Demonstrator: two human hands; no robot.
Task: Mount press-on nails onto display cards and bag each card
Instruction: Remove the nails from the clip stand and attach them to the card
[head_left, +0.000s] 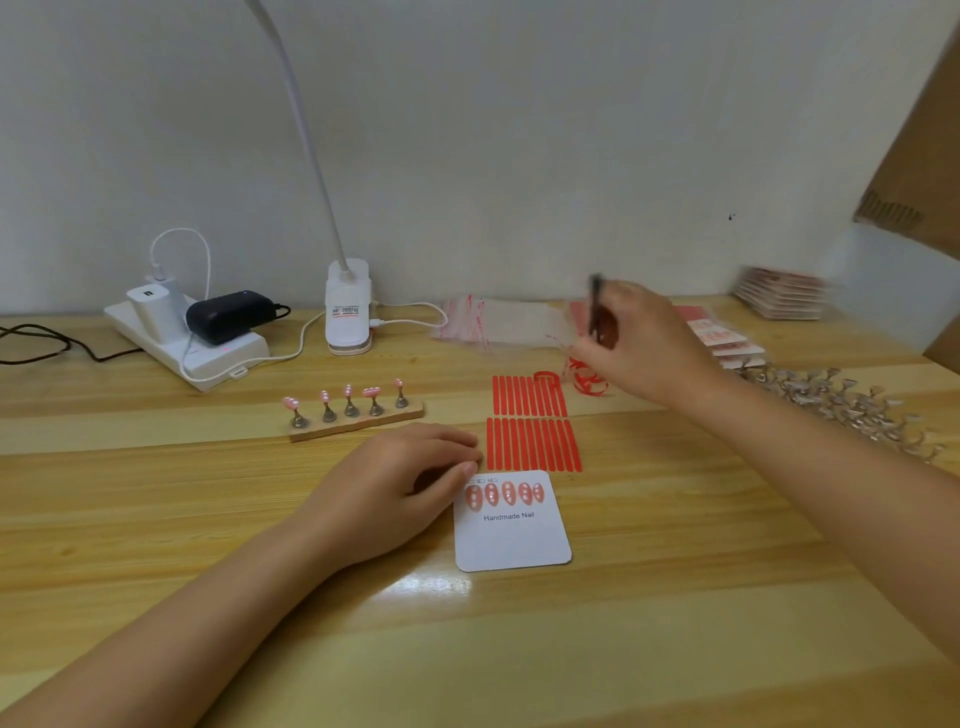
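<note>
A white display card (514, 540) printed "Handmade Nail" lies on the wooden table with several pink nails (506, 492) in a row near its top edge. My left hand (395, 488) rests with loosely curled fingers at the card's upper left corner, thumb touching it. My right hand (639, 338) is farther back, blurred, and grips dark tweezers (595, 306) upright over the clear bags (504, 322). A wooden stand (356, 421) with several pink nails on metal holders sits behind my left hand.
Two sheets of red adhesive strips (532, 423) lie behind the card, with peeled red curls (587, 382) beside them. Finished cards (727, 340) and a stack (782, 293) sit back right, with loose metal holders (841, 402). A power strip (187, 332) and lamp base (348, 309) stand back left.
</note>
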